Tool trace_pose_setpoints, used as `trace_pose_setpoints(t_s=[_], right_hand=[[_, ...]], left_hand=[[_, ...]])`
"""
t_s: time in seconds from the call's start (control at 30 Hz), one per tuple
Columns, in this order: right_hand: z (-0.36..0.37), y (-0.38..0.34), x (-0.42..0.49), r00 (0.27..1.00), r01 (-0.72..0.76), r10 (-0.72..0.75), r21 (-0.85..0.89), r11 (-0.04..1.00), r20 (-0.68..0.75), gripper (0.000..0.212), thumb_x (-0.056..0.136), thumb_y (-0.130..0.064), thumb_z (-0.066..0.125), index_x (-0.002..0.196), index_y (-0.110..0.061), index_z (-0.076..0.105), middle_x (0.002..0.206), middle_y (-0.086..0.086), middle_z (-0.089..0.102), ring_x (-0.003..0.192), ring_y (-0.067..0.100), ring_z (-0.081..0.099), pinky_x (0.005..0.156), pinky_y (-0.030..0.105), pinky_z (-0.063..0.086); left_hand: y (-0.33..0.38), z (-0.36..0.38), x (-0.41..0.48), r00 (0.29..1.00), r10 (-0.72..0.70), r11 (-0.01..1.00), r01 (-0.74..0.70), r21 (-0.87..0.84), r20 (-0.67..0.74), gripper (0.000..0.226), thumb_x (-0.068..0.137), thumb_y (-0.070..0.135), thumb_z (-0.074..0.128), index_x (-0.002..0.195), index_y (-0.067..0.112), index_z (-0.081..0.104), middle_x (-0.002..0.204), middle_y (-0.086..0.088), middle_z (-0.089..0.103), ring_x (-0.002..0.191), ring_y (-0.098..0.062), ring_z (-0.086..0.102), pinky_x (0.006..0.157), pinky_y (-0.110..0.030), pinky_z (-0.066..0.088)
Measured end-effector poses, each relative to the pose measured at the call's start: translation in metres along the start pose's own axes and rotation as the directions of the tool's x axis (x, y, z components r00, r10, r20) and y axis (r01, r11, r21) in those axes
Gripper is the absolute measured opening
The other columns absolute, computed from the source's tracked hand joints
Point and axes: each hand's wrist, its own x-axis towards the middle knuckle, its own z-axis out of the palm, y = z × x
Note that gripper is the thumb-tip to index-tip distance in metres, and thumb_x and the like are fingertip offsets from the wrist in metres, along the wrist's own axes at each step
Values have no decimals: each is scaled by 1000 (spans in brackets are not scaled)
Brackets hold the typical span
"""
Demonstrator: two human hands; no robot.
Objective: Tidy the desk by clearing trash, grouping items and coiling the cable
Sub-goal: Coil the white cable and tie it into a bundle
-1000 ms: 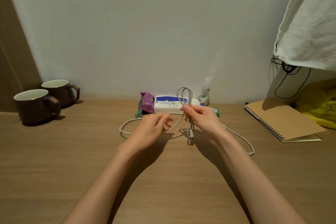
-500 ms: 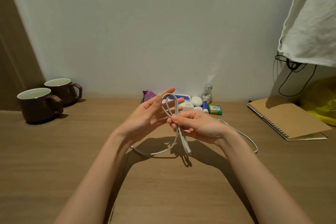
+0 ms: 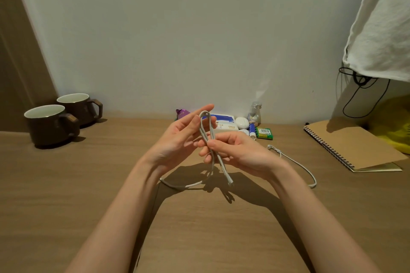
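Both hands are up over the middle of the bench (image 3: 88,184), and this is clearly the cable-coiling bit of the tidy-up. Right hand (image 3: 239,153) pinches the white cable (image 3: 206,126) between thumb and curled fingers, just under a tall narrow loop, with one end dangling below it toward the bench. Left hand (image 3: 177,139) is mostly open, fingers pretty straight and resting against the loop near its top. As far as I can tell it's touching, not gripping. The rest of the cable trails on the bench, a slack bit near the left wrist and a longer run curving off right. Only one loop so far, so early days I'd say. Next the left hand probably has to gather slack and feed another loop into that pinch without the first one springing out.
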Motion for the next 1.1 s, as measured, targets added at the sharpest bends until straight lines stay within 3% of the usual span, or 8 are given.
trace_pose_setpoints(t_s=[0.27, 0.4, 0.53, 0.6, 0.73, 0.83, 0.93, 1.1], right_hand=[[2, 0, 0, 1000, 1, -2, 43, 999, 11, 26, 86, -27, 60, 102, -9, 69, 86, 4, 71, 79, 16, 67, 79, 28, 56], [1, 4, 2, 1000, 6, -5, 69, 998, -20, 21, 92, -20, 57, 99, -4, 68, 80, 4, 67, 74, 15, 66, 81, 31, 56], [-7, 2, 3, 990, 64, -43, 148, 987, -136, 19, 90, -19, 58, 96, -6, 70, 80, 5, 68, 74, 15, 66, 81, 31, 57], [-14, 0, 5, 963, 134, -58, 279, 951, -265, 16, 90, -18, 58, 92, -7, 70, 77, 3, 68, 71, 15, 66, 80, 33, 59], [-29, 0, 7, 877, 276, -59, 398, 875, -476, 14, 95, -17, 53, 94, -10, 65, 70, -2, 62, 65, 11, 64, 80, 37, 58], [-34, 3, 7, 829, 355, -74, 418, 836, -555, 16, 98, -19, 47, 98, -12, 61, 64, -4, 53, 54, 5, 52, 65, 26, 57], [-38, 4, 9, 774, 410, -83, 397, 821, -628, 17, 99, -22, 45, 96, -13, 59, 58, -5, 37, 44, 2, 33, 41, 12, 35], [-51, 8, 5, 697, 328, -175, 92, 940, -696, 17, 100, -23, 46, 97, -17, 62, 57, -8, 33, 46, 2, 28, 39, 13, 24]], left_hand=[[0, 1, 0, 999, 37, 999, -38, -37, -12, 39, 75, 26, 61, 114, 21, 67, 93, 1, 71, 90, -9, 65, 80, -22, 53], [-2, 2, 2, 998, 55, 998, -54, 10, -35, 37, 83, 24, 55, 119, 21, 62, 108, -3, 71, 108, -13, 64, 92, -26, 51], [-9, -2, 8, 996, -2, 996, 10, 88, -88, 42, 93, 38, 43, 133, 26, 49, 130, 0, 61, 121, -16, 57, 105, -36, 42], [-17, -1, 11, 990, -85, 955, 112, 273, -109, 47, 96, 46, 31, 137, 27, 46, 131, 3, 60, 121, -14, 56, 108, -37, 38], [-32, 9, 6, 964, -267, 730, 187, 658, 22, 49, 100, 44, 21, 129, 22, 53, 101, 0, 72, 98, -6, 66, 87, -16, 44], [-40, 9, 4, 969, -228, 653, 79, 754, 95, 38, 99, 37, 33, 116, 22, 64, 63, 4, 51, 60, -7, 52, 60, -15, 40], [-44, 6, 7, 983, -156, 580, 14, 815, 94, 28, 96, 39, 45, 107, 33, 70, 60, 12, 51, 55, -3, 38, 54, -16, 30], [-38, -10, 8, 1000, 13, 503, -22, 864, 17, 19, 85, 45, 59, 88, 35, 75, 61, 8, 62, 54, -4, 40, 51, -19, 30]])
